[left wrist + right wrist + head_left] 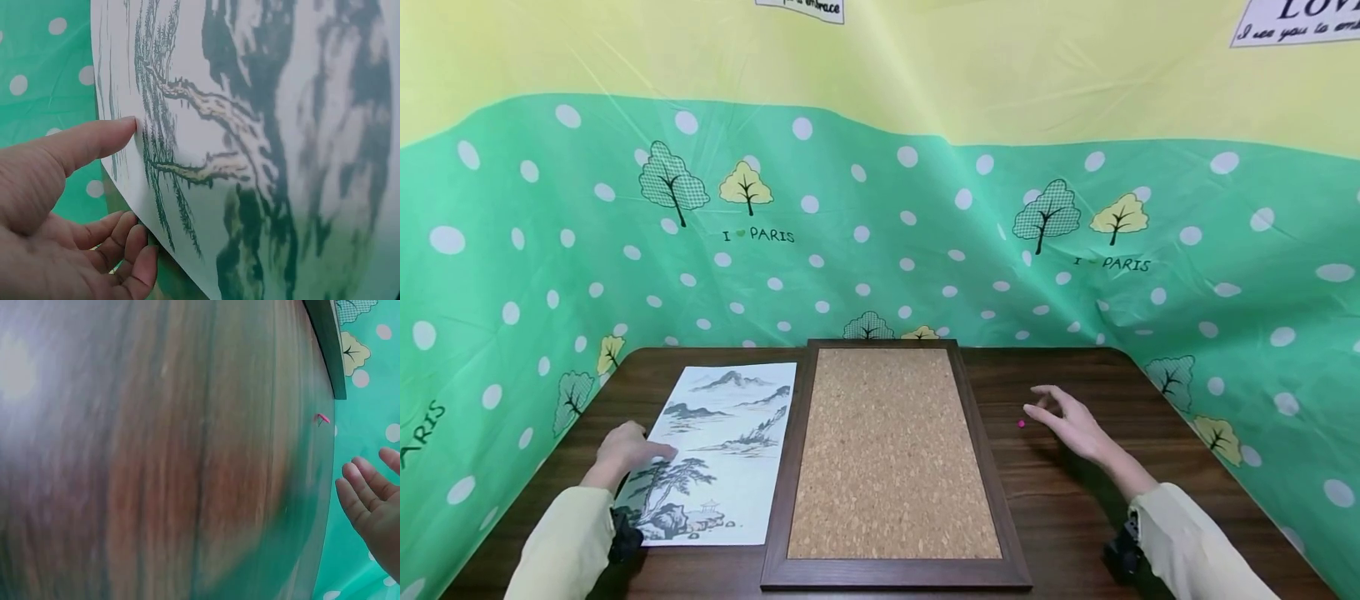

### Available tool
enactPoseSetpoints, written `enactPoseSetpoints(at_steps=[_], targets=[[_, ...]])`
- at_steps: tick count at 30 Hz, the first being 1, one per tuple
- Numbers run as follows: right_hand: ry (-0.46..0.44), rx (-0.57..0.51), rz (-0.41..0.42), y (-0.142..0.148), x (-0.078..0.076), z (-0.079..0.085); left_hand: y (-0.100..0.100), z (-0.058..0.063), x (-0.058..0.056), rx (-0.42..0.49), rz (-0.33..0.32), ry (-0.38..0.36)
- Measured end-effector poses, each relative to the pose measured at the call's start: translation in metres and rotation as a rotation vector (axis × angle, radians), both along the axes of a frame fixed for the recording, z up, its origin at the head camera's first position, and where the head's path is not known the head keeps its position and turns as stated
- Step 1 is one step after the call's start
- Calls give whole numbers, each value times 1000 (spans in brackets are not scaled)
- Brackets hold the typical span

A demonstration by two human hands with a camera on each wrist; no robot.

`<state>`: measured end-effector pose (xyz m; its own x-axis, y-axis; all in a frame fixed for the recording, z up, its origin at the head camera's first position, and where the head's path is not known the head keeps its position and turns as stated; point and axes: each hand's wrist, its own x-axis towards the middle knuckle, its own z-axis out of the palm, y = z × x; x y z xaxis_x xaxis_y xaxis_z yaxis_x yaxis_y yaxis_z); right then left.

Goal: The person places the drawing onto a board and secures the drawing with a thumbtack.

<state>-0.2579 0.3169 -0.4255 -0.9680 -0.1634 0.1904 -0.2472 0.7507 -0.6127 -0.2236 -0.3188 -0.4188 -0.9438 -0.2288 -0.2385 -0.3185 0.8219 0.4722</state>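
Observation:
A sheet of paper printed with an ink landscape (730, 425) lies on the table's left side, left of a framed cork board (891, 458). My left hand (627, 452) is at its left edge. In the left wrist view the thumb (100, 139) lies on the printed face and the curled fingers (122, 247) are at the edge, pinching the paper (187, 137). Right of the board, my right hand (1071, 423) hovers with loosely bent fingers and nothing between them. A small pink pushpin (1021, 424) lies on the table just by its thumb tip, also visible as a pushpin (322, 419) in the right wrist view.
The dark wooden table (1060, 533) has the cork board upright lengthwise at its middle, with a raised brown frame (895, 573). A green and yellow dotted curtain (880, 208) hangs behind the table and along both sides.

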Motion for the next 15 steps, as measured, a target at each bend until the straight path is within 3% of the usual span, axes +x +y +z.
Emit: enactPoseSetpoints(at_steps=[5,8,15], targets=[[-90,-29,2,-6,-1,-1,0,1,3,71,74,-28],[-96,-7,0,-9,-3,-2,-1,1,5,103,102,-30],[-111,31,-46,-12,-7,-5,-5,-4,3,106,71,31]])
